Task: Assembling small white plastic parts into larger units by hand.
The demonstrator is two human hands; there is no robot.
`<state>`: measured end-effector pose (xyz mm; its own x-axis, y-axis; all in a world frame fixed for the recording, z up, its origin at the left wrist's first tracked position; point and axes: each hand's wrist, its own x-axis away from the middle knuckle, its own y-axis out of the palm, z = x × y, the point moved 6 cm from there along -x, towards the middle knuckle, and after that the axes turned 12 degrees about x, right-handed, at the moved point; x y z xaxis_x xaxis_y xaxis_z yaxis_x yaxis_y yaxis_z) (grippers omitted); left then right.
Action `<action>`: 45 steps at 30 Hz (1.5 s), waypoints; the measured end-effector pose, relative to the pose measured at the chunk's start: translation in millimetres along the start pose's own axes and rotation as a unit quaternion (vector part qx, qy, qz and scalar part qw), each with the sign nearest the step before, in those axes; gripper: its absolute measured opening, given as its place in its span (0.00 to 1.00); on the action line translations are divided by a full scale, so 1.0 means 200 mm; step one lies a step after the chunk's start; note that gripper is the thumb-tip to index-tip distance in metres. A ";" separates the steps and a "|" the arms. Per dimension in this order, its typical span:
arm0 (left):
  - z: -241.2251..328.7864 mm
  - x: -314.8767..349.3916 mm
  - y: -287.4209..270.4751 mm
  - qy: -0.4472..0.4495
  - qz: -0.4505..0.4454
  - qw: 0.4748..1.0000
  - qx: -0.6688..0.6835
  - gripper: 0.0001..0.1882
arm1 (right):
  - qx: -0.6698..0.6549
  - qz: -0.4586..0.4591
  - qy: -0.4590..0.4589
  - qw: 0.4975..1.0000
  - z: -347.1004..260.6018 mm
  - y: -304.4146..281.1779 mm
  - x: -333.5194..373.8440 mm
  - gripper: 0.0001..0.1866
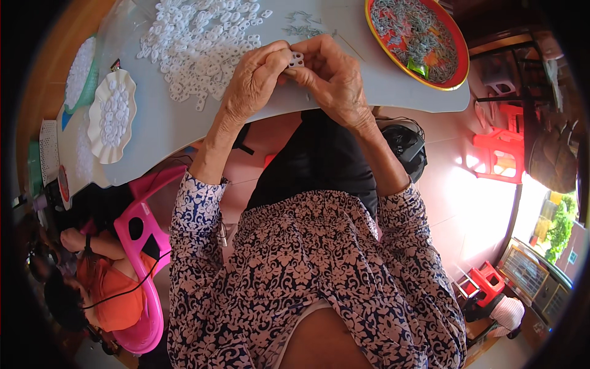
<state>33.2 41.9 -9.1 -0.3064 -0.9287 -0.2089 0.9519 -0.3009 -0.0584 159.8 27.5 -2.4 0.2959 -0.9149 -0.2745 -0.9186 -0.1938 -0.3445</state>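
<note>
Near the table's front edge, my two hands meet around a small white plastic piece with round holes [296, 59]. My left hand [255, 80] is closed, its thumb and fingers pinching the piece's left side. From the other side my right hand [337, 80] grips it between thumb and bent fingers. The fingers partly cover the piece, so anything else in them is hidden. Just beyond my left hand spreads a heap of similar white plastic pieces [196, 55]. Small grey metal parts [301, 24] lie loose beyond my right hand, along with a thin stick [351, 47].
At the right stands a round red tray with a yellow rim [463, 64], full of grey metal parts. A wavy-edged white dish [95, 132] and a green basket [91, 92] hold white pieces at the left. A person sits on a pink chair [147, 320]; red stools [501, 144] stand right.
</note>
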 end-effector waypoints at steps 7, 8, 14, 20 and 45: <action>0.05 0.01 0.02 0.106 -0.065 0.987 -0.100 0.07 | 0.002 -0.007 0.012 1.000 0.00 -0.01 0.01 0.11; 0.05 0.01 0.02 0.107 -0.065 0.987 -0.100 0.07 | 0.002 -0.007 0.011 1.000 0.01 0.00 0.01 0.11; 0.06 0.01 0.02 0.091 -0.059 0.990 -0.089 0.08 | 0.025 0.000 0.003 1.000 0.01 -0.01 0.00 0.11; 0.06 0.00 0.02 0.051 -0.047 0.996 -0.060 0.10 | 0.020 0.013 -0.007 1.000 0.02 -0.01 0.01 0.11; 0.11 0.06 0.02 0.054 0.080 0.995 0.027 0.19 | -0.069 0.017 0.026 0.997 -0.02 -0.11 -0.08 0.07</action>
<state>33.8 25.5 9.9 -0.1452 -0.9381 -0.3145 0.9858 -0.1644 0.0355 173.9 44.5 13.3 0.2535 -0.9381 -0.2360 -0.9563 -0.2063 -0.2072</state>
